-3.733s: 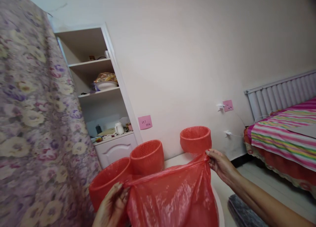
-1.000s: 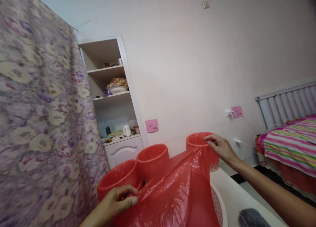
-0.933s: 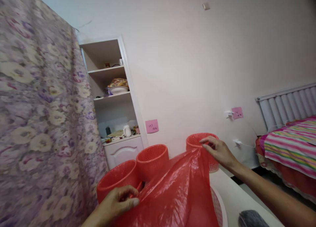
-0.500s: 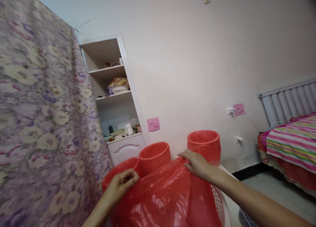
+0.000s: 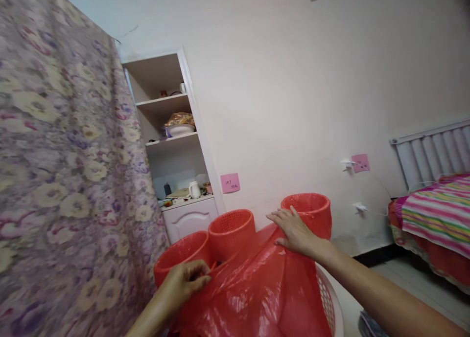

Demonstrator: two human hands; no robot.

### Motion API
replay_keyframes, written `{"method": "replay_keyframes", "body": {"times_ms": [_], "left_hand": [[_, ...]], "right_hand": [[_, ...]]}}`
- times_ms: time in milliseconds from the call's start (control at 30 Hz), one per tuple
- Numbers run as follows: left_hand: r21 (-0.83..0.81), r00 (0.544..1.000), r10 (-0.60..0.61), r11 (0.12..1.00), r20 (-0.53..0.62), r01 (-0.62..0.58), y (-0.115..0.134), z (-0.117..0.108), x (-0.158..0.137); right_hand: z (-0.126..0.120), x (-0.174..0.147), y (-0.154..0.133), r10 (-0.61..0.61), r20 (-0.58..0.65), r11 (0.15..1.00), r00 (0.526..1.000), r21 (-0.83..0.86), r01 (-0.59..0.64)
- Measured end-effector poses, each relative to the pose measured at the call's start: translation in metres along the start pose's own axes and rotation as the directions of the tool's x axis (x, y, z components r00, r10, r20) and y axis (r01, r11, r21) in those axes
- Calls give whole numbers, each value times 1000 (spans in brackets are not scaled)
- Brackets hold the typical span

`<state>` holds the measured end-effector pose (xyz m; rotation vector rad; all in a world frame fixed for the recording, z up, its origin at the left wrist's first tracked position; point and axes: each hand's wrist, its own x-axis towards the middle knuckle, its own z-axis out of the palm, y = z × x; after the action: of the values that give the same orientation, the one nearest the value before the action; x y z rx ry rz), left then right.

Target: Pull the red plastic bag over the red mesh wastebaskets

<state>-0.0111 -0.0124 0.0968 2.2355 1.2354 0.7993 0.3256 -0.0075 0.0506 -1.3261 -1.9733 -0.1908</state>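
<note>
Right hand (image 5: 293, 229) lowered flat onto red bag (image 5: 257, 288)

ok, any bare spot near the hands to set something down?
Little. The red bag covers the near basket, with left hand and right hand on it. Three red baskets crowd behind it, against curtain and wall. The only bare patch is floor between near basket and bed.
</note>
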Motion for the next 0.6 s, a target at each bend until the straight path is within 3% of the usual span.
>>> {"method": "replay_keyframes", "body": {"times_ms": [133,333,433,533,600], "left_hand": [[-91,995,9,996,-103,-18,-3,-9,5],[-257,951,-80,966,-298,1,-26,-23,7],[-496,972,-55,866,-228,-68,-35,-4,-5],[-639,993,-70,769,-98,-8,-35,29,-14],[-683,980,-144,730,-140,10,-30,47,-12]], "right_hand": [[6,11,10,9,57,1000,998,25,-11],[-4,11,17,92,-119,990,989,122,-77],[-5,8,22,130,-174,980,976,172,-100],[-4,5,23,132,-185,969,974,233,-87],[-6,4,21,115,-186,957,976,283,-59]]}}
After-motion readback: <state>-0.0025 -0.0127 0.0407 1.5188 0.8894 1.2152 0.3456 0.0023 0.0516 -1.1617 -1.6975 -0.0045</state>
